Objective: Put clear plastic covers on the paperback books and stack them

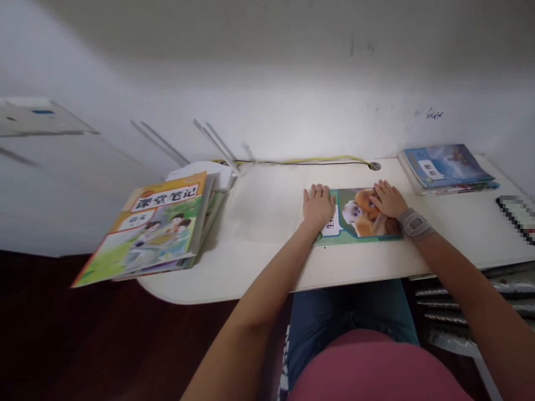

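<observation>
A textbook with orange and white monkeys on its green cover lies sideways on the white desk. My left hand rests on the book's left end, fingers stretched out flat. Over the right end lies my right hand, its fingers also extended on the cover. A grey band is wrapped around my right wrist. Neither hand grips anything; parts of the book's two ends are hidden under them.
At left, a book stack overhangs the desk's edge, in front of a white router with antennas. Another book stack sits back right, near a phone-like object. Yellow and black cables run along the wall to a hole.
</observation>
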Demonstrator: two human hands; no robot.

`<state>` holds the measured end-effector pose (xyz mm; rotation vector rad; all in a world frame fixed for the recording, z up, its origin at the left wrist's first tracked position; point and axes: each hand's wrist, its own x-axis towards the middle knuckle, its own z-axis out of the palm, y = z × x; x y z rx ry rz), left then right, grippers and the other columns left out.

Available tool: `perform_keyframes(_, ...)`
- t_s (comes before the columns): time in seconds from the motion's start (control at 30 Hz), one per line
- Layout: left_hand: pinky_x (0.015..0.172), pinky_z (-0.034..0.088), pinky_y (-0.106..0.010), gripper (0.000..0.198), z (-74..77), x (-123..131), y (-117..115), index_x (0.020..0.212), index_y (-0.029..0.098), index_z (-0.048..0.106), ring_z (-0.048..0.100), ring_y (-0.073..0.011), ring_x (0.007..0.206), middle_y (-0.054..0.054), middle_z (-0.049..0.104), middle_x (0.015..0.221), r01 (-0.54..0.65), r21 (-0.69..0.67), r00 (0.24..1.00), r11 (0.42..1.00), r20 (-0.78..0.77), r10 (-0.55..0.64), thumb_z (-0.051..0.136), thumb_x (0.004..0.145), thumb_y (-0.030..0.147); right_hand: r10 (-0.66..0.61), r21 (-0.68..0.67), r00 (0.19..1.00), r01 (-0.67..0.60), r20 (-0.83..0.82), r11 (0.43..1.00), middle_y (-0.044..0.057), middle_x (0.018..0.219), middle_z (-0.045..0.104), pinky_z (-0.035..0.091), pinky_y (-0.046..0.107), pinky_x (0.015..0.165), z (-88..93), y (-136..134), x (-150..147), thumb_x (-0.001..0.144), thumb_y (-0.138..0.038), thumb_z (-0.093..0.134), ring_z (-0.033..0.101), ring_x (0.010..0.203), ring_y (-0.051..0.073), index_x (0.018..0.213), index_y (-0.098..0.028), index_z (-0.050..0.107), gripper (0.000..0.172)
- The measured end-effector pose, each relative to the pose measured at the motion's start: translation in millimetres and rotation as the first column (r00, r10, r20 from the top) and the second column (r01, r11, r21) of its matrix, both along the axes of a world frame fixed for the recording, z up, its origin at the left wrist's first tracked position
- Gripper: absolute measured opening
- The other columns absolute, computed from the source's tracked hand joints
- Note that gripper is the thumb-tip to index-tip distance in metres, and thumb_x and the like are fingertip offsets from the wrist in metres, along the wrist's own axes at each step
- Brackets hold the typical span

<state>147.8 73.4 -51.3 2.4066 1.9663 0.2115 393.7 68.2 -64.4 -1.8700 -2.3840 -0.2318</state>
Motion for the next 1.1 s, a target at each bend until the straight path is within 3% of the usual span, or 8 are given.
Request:
perform_keyframes(0.1, 0.112, 0.006, -0.054, 0.058, 1.6, 18.0, -9.5, 0.139, 0.007, 0.039, 0.017, -0.0331, 0.140, -0.017, 0.037, 0.146, 0.063, 0.064, 0.997, 0.996, -0.041, -0.060, 0.019, 0.094, 0.037, -0.034, -0.027, 0.997, 0.036, 0.071, 0.999, 0.022, 0.143, 0.039, 0.021, 0.052, 0.107, 12.2, 1.4, -2.7, 0.094, -0.037, 0.033, 0.034, 0.133, 0.031, 0.134, -0.002, 0.042, 0.054)
perform_keyframes(0.2, 0.108, 0.015, -0.059, 0.058, 0.1, 38.2, -17.7, 0.142, 0.017, 0.037, 0.020, -0.0376, 0.139, -0.013, 0.033, 0.149, 0.106, 0.035, 0.994, 0.994, 0.025, -0.107, 0.019, 0.093, 0.044, 0.000, 0.015, 1.000, -0.001, 0.032, 1.000, 0.022, 0.144, 0.038, 0.015, 0.055, 0.108, 21.7, -1.2, -33.6, 0.093, -0.031, 0.035, 0.030, 0.135, 0.033, 0.126, -0.004, 0.051, 0.046)
perform_keyframes(0.4, 0.109, 0.014, -0.058, 0.059, -6.0, 40.3, -16.8, 0.147, 0.018, 0.025, 0.014, -0.0381, 0.140, -0.011, 0.020, 0.154, 0.132, -0.063, 0.991, 0.989, 0.016, -0.131, 0.029, 0.091, 0.035, 0.163, 0.001, 0.979, -0.164, -0.124, 0.986, 0.016, 0.140, 0.046, 0.028, 0.036, 0.107, 9.5, -9.6, -87.0, 0.097, -0.034, 0.021, 0.040, 0.130, 0.022, 0.134, -0.007, 0.044, 0.051)
perform_keyframes(0.6, 0.110, 0.018, -0.051, 0.060, -6.4, 20.1, -7.6, 0.145, 0.018, 0.031, 0.022, -0.0342, 0.139, -0.012, 0.028, 0.151, 0.139, -0.002, 0.989, 0.990, 0.046, -0.139, 0.023, 0.093, 0.048, 0.215, -0.010, 0.973, -0.217, -0.077, 0.976, 0.015, 0.146, 0.037, 0.024, 0.044, 0.108, -1.4, -5.9, -37.4, 0.095, -0.043, 0.028, 0.031, 0.136, 0.029, 0.138, -0.008, 0.040, 0.057)
perform_keyframes(0.73, 0.110, 0.020, -0.047, 0.063, -7.8, -3.7, -3.7, 0.144, 0.012, 0.031, 0.024, -0.0330, 0.139, -0.017, 0.028, 0.150, -0.018, -0.017, 0.999, 1.000, 0.045, 0.018, 0.022, 0.093, 0.048, 0.198, 0.021, 0.979, -0.197, -0.045, 0.980, 0.018, 0.145, 0.037, 0.026, 0.044, 0.107, -6.2, -2.1, -8.7, 0.094, -0.039, 0.029, 0.033, 0.134, 0.029, 0.137, -0.003, 0.039, 0.056)
perform_keyframes(0.9, 0.111, 0.017, -0.046, 0.062, -7.8, -16.4, -9.7, 0.140, 0.000, 0.033, 0.030, -0.0334, 0.136, -0.025, 0.039, 0.142, -0.169, 0.056, 0.985, 0.984, 0.044, 0.167, 0.027, 0.093, 0.039, 0.181, 0.024, 0.981, -0.180, -0.067, 0.983, 0.018, 0.141, 0.044, 0.029, 0.041, 0.105, -5.4, 1.1, -6.6, 0.093, -0.034, 0.032, 0.039, 0.131, 0.027, 0.134, -0.004, 0.044, 0.053)
perform_keyframes(1.0, 0.111, 0.018, -0.048, 0.054, -3.7, -20.2, -9.7, 0.139, 0.004, 0.036, 0.036, -0.0308, 0.133, -0.021, 0.048, 0.136, -0.176, 0.063, 0.972, 0.982, 0.168, 0.163, 0.029, 0.091, 0.029, 0.169, 0.025, 0.983, -0.168, -0.077, 0.986, 0.019, 0.137, 0.048, 0.031, 0.040, 0.104, -1.4, 2.4, -10.2, 0.092, -0.033, 0.032, 0.043, 0.127, 0.027, 0.131, -0.004, 0.047, 0.051)
perform_keyframes(1.1, 0.105, 0.031, -0.045, 0.049, 3.2, -29.7, -1.9, 0.133, 0.010, 0.045, 0.051, -0.0283, 0.120, -0.018, 0.061, 0.122, -0.210, -0.003, 0.858, 0.978, 0.479, 0.185, 0.036, 0.089, 0.028, 0.169, 0.029, 0.981, -0.167, -0.092, 0.986, 0.018, 0.136, 0.050, 0.031, 0.040, 0.104, -0.8, 3.7, -11.0, 0.092, -0.033, 0.031, 0.043, 0.127, 0.026, 0.130, -0.004, 0.048, 0.050)
